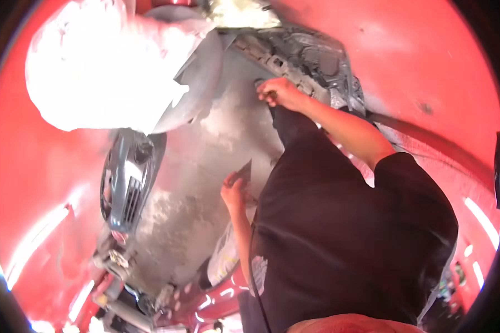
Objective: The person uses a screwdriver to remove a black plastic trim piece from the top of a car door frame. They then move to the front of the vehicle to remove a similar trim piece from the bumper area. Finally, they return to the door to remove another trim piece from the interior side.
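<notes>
Left hand [234, 191] grips dark flat piece [244, 171], right of grey vented panel [130, 186]. Right hand [283, 93] above and farther right of vented panel, fingers curled; cannot tell whether it grips small dark thing [258, 82] at fingertips. Jagged grey metal part [319, 58] farthest right of vented panel. Stained grey floor [178, 233] beside vented panel.

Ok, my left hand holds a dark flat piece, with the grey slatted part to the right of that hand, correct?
Not quite: the head view shows the grey slatted part to the left of your left hand, which does hold a dark flat piece.
</notes>
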Motion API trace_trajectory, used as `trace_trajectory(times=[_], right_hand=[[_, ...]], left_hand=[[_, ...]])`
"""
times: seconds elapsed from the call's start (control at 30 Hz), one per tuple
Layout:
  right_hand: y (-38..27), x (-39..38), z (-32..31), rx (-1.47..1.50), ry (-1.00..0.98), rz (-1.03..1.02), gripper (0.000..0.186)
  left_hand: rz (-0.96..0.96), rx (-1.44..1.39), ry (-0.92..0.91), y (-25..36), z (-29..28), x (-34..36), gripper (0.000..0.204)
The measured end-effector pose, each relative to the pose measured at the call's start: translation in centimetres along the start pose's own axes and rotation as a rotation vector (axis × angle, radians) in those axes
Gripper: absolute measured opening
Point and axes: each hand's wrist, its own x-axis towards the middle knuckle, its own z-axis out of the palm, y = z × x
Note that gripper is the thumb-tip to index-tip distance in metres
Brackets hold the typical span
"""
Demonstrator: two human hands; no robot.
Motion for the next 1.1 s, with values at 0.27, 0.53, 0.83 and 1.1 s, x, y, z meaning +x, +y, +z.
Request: trace_trajectory(times=[0.27,0.53,0.83,1.1], right_hand=[[-3.2,6.9,1.1,-0.3,-0.189,0.362,0.019],[2.2,10.4,5.7,-0.929,-0.47,0.525,0.015],[8.5,5.2,24.8,-1.286,-1.203,0.737,0.02],[14.8,1.7,33.2,-1.536,-1.604,0.787,0.023]], left_hand=[[-0.122,0.105,0.145,3.5,1.2,3.7,0.042],[-0.053,-0.114,0.407,-6.4,2.3,-1.8,0.04],[0.038,-0.888,0.875,-19.1,7.7,-7.2,0.032],[-0.17,-1.397,1.186,-17.4,15.6,-11.2,0.026]])
